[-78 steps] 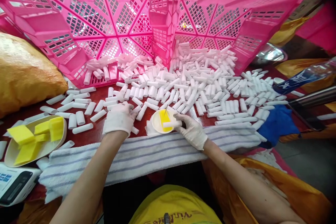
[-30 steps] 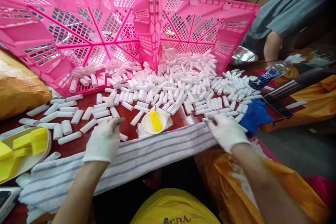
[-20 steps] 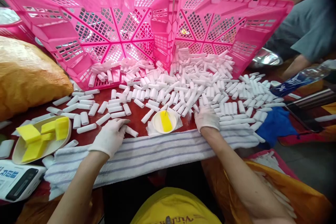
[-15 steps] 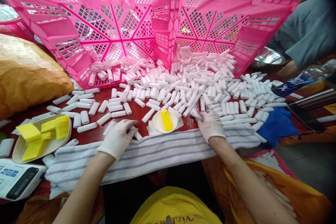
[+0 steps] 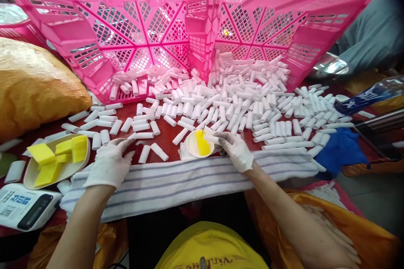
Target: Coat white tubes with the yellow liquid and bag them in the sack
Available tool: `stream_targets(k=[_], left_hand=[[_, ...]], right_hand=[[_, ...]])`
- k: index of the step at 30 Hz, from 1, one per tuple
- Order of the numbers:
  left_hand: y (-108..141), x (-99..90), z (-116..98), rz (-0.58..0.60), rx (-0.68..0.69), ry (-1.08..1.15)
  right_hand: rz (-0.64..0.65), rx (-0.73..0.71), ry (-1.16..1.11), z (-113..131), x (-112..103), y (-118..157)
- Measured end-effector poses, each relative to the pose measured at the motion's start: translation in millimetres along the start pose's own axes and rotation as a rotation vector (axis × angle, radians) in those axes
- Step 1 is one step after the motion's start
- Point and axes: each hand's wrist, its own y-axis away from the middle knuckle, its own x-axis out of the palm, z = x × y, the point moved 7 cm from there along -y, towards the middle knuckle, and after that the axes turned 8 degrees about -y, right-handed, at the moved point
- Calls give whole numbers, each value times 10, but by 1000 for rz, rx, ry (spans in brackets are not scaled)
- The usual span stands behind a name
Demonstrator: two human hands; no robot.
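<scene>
Pink crates (image 5: 200, 27) walled our upper frame; mid-frame, a narrow gap of red tabletop (image 5: 173, 152) ended at the towel (image 5: 176, 180). At left, our left hand (image 5: 109, 162) spread loosely; our right hand (image 5: 236, 151), beside the bowl (image 5: 191, 145), pinched a white roll (image 5: 211, 138).

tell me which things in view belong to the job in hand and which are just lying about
Seemingly part of it:
white tube in the right hand
yellow strip in the small round dish
heaped white tubes

Seemingly just lying about:
blue-labelled bottle
blue cloth
metal bowl
white device with dark panel
</scene>
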Motion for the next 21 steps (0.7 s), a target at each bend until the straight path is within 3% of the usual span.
stream_targets(k=[4,6,9,11,14,18,21], left_hand=[[28,141,-177,-28,40,226],[21,122,-243,-56,46,282],[-76,-41,-272,-148,53,131],[-197,-87,-310,-144,127,33],[-362,33,-366,-36,237,-5],[-396,164,-383,-8,209,14],[-342,142,-428,-51,198,31]], right_hand=[[-92,-90,89,-151,43,-125],[-94,-263,191,-131,35,-103],[-56,-500,327,-61,41,5],[-37,-516,372,-51,40,43],[-26,-518,460,-4,50,74],[57,-589,674,44,140,127],[3,-563,553,18,83,149]])
